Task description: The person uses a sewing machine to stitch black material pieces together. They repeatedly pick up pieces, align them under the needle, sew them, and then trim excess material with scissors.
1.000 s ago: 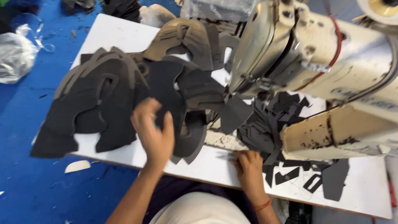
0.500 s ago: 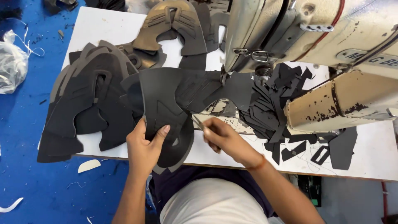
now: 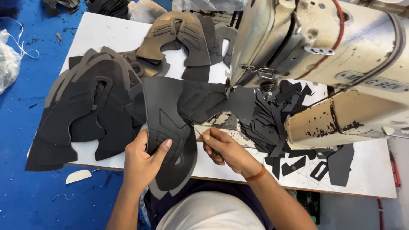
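My left hand (image 3: 142,164) grips a dark grey shoe-upper piece (image 3: 168,123) that lies across the front of the white table (image 3: 106,36); the thumb presses on its top and the piece hangs over the table's front edge. My right hand (image 3: 223,149) is pinched on a small thin metal tool (image 3: 199,133) whose tip points at the piece's right edge. Just behind both hands stands the cream sewing machine (image 3: 315,47), its needle area above the far end of the piece.
A stack of dark shoe uppers (image 3: 85,110) covers the table's left side, and brownish uppers (image 3: 179,34) lie at the back. Small black cut pieces (image 3: 272,123) are heaped under the machine arm. Blue floor (image 3: 25,196) with a plastic bag (image 3: 7,66) lies to the left.
The view drew closer. My left hand shifted up onto the grey upper piece, and my right hand moved left towards it, pinched on the thin tool.
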